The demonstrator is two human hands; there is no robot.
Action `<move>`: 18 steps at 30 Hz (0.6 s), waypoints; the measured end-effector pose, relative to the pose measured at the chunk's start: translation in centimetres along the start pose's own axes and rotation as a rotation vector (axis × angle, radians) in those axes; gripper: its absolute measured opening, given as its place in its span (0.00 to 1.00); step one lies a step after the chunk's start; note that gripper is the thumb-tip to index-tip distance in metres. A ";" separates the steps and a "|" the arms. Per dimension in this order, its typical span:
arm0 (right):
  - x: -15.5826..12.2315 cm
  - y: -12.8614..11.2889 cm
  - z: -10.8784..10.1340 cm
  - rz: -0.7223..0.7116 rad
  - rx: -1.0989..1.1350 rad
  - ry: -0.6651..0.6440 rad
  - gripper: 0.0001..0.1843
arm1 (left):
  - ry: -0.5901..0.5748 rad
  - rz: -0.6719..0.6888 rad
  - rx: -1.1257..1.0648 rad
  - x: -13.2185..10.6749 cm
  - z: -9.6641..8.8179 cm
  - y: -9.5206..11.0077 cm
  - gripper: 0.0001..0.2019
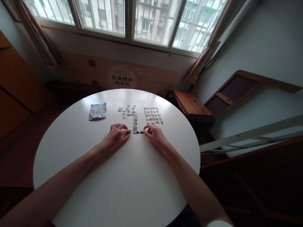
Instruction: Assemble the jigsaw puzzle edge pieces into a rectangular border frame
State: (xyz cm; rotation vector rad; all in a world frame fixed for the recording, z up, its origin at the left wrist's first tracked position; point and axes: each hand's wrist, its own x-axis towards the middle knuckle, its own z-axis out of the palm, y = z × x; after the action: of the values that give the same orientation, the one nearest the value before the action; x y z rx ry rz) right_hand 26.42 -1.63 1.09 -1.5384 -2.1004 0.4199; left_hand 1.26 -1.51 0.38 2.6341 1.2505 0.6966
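A joined strip of jigsaw pieces (135,123) forms an L on the round white table (118,183). My left hand (117,135) rests knuckles up just left of the strip's lower end, fingers curled, fingertips by a small piece. My right hand (153,134) pinches at the right end of the strip's bottom row. Loose pieces (126,112) lie scattered to the upper left of the strip. Several more pieces (153,115) are laid out in rows to its right.
A printed picture card (98,111) lies on the table's left side. Beyond the table stand a cardboard box with printed characters (121,78), a wooden bench (189,105) at the right, and windows (127,19) with curtains.
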 end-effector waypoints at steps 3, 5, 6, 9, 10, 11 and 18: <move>0.0 -0.1 -0.1 0.012 0.002 -0.003 0.08 | 0.012 -0.019 -0.006 0.0 0.0 0.1 0.12; -0.1 -0.2 -0.2 0.013 0.003 -0.005 0.08 | 0.030 -0.062 -0.006 0.0 0.0 0.0 0.11; -0.1 -0.1 -0.2 0.011 0.003 -0.005 0.08 | 0.040 -0.090 -0.003 0.0 0.1 0.0 0.11; -0.1 0.0 -0.1 0.003 0.006 -0.009 0.08 | 0.067 -0.173 0.000 0.0 0.1 -0.1 0.10; -0.1 0.1 0.0 0.001 0.006 -0.010 0.08 | 0.066 -0.189 -0.006 0.0 0.1 -0.1 0.10; -0.1 0.1 0.0 -0.001 0.005 -0.010 0.08 | 0.061 -0.199 -0.013 0.1 0.1 -0.1 0.09; -0.1 -0.1 -0.2 0.001 0.005 -0.012 0.07 | 0.050 -0.187 -0.027 0.1 0.4 0.0 0.09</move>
State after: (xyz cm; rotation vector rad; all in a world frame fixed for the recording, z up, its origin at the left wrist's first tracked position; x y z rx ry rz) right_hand 26.48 -1.76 1.25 -1.5383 -2.1057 0.4354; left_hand 1.50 -1.45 0.06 2.4515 1.4665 0.7455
